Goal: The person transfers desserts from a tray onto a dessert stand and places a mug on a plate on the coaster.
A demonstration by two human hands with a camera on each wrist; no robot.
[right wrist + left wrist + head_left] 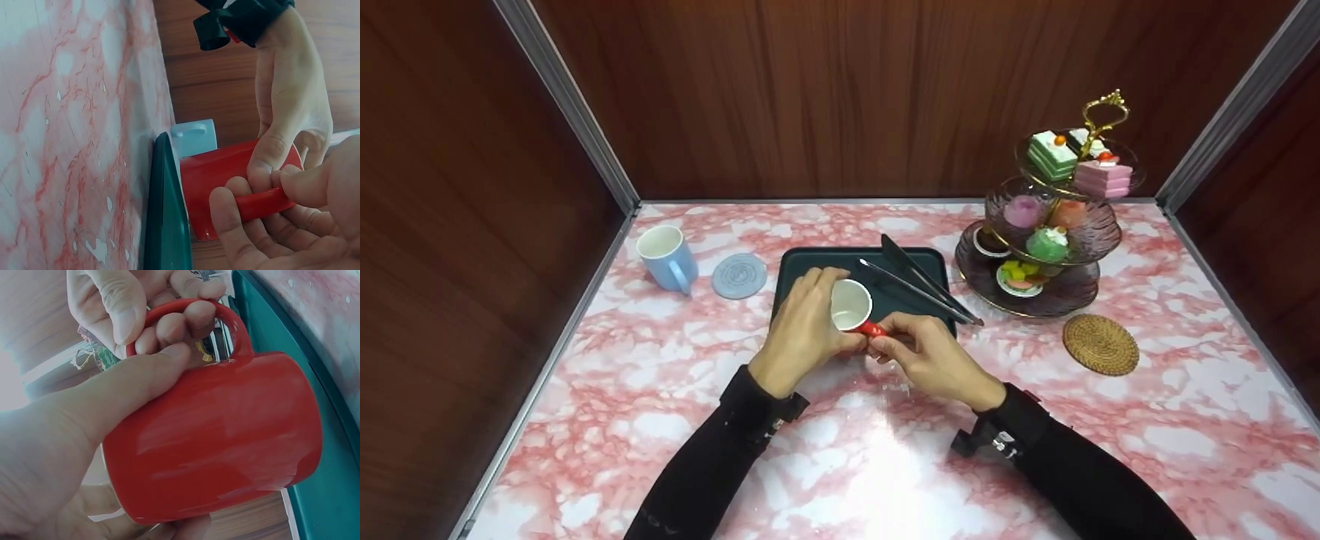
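A red mug (219, 444) with a white inside is held in both hands over the near part of the dark green tray (810, 259). My left hand (802, 322) grips the mug's body from the left, thumb along its side near the handle. My right hand (934, 356) pinches the red handle (259, 203), with fingertips passing through its loop in the left wrist view. The mug's open top faces up toward the head camera. On the tray's right part lie dark tongs (922, 281), their joined end over the tray's right edge.
A light blue mug (667, 259) stands at the left beside a round grey-blue coaster (739, 276). At the right rises a three-tier stand (1054, 300) with several cakes and desserts. A woven round coaster (1101, 344) lies in front of it. Brown wooden panels (840, 97) enclose the marbled table.
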